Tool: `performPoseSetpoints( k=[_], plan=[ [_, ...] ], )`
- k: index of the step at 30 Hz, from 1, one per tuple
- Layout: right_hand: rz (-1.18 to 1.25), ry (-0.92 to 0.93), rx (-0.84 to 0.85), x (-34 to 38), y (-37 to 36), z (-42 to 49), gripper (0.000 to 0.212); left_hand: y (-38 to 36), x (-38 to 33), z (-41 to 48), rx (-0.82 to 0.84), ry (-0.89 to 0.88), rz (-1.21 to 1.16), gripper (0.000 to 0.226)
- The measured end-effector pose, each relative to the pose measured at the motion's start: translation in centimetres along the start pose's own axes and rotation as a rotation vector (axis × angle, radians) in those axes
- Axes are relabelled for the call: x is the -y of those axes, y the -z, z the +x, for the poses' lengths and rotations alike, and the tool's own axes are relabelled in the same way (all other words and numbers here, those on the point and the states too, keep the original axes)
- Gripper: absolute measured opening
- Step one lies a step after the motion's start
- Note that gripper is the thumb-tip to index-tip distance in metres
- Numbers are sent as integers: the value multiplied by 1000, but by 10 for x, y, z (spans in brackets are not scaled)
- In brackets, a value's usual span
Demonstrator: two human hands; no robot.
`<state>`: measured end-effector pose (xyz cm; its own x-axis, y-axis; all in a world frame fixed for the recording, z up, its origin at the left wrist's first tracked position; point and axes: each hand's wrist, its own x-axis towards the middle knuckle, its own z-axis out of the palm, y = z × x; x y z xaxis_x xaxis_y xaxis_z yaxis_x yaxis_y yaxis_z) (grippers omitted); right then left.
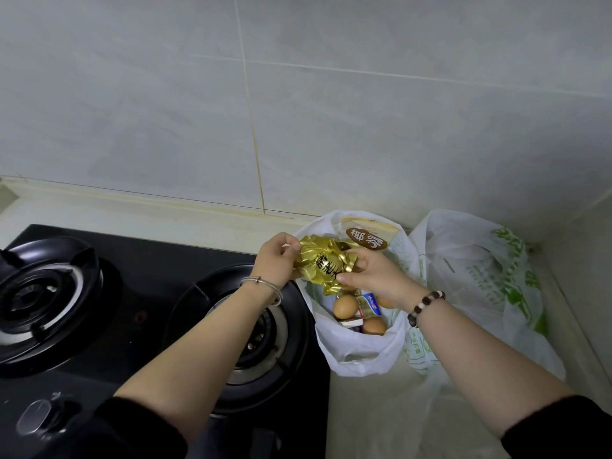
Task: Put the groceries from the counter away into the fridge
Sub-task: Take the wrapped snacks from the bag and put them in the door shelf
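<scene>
Here, in the head view, both hands are clamped on a crumpled gold foil packet (323, 265) (dark printed characters on its face). The left hand (275, 260) pinches the packet's upper left edge between thumb and curled fingers. The right hand (377, 276) grips its right side, with the thumb along the lower edge. The packet is held up between the two hands, above the open mouth of a white bag (357, 352).

Directly below the hands, inside that bag, lie brown eggs (345, 306) and a small carton (369, 304) with blue print. Just beyond the right hand, a pale package (367, 238) with a brown label stands against the bag's far wall. To the right of the right hand sits a second bag (480, 270), thin plastic with green print and touching the first. Both bags rest on the pale surface (364, 409).

Under the left forearm is a black gas hob (139, 256), whose nearer burner (251, 329) lies just beneath the wrist. A metal bangle (265, 284) circles the left wrist and a bead bracelet (424, 306) the right. Beyond the hands rises a grey tiled wall (331, 111).
</scene>
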<state>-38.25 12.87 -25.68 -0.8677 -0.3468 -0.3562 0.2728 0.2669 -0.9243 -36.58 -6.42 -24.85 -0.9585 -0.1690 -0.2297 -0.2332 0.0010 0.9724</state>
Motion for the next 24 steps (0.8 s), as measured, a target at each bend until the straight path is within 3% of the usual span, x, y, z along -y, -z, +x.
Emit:
performPoseSetpoints(
  k=[4, 7, 15, 19, 24],
  plan=[
    [280, -45, 33, 2, -4, -6, 31, -3, 0, -3, -10, 211, -263, 5],
    [371, -63, 23, 0, -6, -9, 28, -6, 4, -7, 54, 329, -529, 22],
    [275, -76, -13, -4, -12, -15, 27, -15, 13, -13, 75, 343, -232, 18],
    [80, -53, -26, -3, -12, -12, 17, -14, 13, -13, 33, 317, -274, 21],
    [-711, 193, -483, -8, 6, 3, 31, -4, 13, -9, -65, 308, -398, 19]
  ],
)
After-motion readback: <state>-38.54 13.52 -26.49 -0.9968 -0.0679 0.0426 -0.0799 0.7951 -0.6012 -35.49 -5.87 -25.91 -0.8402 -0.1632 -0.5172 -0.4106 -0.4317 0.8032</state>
